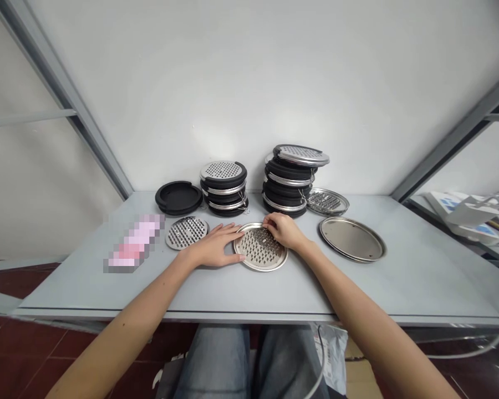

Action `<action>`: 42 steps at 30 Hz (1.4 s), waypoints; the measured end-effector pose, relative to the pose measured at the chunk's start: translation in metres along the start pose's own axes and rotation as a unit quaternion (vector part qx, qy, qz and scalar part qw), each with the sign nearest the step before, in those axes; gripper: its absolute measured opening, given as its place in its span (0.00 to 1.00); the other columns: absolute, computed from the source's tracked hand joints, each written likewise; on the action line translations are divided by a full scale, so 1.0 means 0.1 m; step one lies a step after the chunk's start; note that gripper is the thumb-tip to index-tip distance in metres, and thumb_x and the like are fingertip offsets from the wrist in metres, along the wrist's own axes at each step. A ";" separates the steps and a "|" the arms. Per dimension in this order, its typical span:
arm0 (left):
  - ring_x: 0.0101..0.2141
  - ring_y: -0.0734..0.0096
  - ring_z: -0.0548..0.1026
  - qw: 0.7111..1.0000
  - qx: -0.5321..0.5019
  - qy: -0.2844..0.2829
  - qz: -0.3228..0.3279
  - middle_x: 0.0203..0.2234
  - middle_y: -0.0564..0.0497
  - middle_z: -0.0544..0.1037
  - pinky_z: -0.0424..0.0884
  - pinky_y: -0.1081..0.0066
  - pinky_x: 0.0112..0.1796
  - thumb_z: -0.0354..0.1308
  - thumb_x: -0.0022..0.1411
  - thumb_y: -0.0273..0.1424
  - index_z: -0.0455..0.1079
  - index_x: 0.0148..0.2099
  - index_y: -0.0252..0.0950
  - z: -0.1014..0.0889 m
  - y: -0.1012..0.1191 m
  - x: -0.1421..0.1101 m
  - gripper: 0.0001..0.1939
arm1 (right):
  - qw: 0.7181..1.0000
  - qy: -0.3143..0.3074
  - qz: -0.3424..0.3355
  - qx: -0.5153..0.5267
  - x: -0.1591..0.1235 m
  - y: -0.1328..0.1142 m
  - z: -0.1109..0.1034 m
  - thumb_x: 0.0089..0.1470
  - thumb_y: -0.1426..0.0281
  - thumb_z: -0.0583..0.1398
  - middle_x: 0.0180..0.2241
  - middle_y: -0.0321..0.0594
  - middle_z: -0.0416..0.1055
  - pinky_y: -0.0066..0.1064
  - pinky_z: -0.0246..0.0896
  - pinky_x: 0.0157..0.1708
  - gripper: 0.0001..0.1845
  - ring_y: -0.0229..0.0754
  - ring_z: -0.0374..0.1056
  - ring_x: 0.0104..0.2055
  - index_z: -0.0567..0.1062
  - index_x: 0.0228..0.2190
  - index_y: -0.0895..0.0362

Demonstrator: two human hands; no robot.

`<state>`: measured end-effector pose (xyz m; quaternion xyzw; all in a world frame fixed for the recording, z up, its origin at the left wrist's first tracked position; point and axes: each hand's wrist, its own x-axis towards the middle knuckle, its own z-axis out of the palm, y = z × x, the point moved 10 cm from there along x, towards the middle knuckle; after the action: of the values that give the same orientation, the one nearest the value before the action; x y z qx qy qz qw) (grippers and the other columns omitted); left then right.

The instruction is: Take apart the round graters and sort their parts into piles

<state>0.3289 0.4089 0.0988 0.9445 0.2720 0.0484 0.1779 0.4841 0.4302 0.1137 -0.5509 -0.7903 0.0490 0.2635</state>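
A round perforated steel grater disc (260, 249) lies flat on the grey table (357, 293), in front of me. My left hand (213, 246) grips its left rim, with the fingers and thumb reaching onto the disc. My right hand (283, 230) pinches the far rim with bunched fingertips. Both hands cover parts of the rim. A similar grater disc (187, 233) lies just left of my left hand, and nothing holds it.
Two stacks of black-rimmed graters (223, 188) (286, 185) stand at the back, beside a black round lid (178, 198). A grater disc (327, 202) and a plain steel tray (352, 239) lie to the right. A pixelated pink object (133, 244) lies at left.
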 end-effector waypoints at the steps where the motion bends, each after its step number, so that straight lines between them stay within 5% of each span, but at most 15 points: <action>1: 0.66 0.58 0.45 1.000 0.001 -0.001 -0.001 0.67 0.45 0.49 0.41 0.56 0.64 0.49 0.61 0.56 0.49 0.69 0.39 0.00 0.00 0.00 0.41 | 1.000 -0.001 -0.002 -0.004 0.00 0.00 0.00 0.57 0.74 0.57 0.30 0.41 0.71 0.28 0.55 0.35 0.05 0.41 0.65 0.34 0.72 0.29 0.58; 21: 0.66 0.59 0.47 1.000 0.009 0.000 -0.001 0.67 0.47 0.50 0.42 0.57 0.63 0.49 0.60 0.56 0.49 0.68 0.43 -0.02 0.01 -0.02 0.40 | 0.998 0.054 0.020 0.031 -0.03 0.08 -0.08 0.55 0.74 0.56 0.30 0.40 0.72 0.28 0.55 0.32 0.05 0.39 0.64 0.30 0.72 0.30 0.58; 42: 0.66 0.57 0.47 1.000 -0.007 0.005 0.004 0.66 0.47 0.51 0.43 0.56 0.63 0.52 0.60 0.56 0.54 0.67 0.41 -0.01 -0.01 -0.01 0.39 | 1.000 -0.016 0.006 -0.012 -0.01 0.02 0.01 0.57 0.72 0.57 0.32 0.41 0.73 0.29 0.56 0.37 0.05 0.41 0.67 0.36 0.74 0.32 0.57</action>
<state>0.3272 0.4093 0.0998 0.9442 0.2684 0.0558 0.1828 0.4853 0.4305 0.1123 -0.5579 -0.7917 0.0501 0.2438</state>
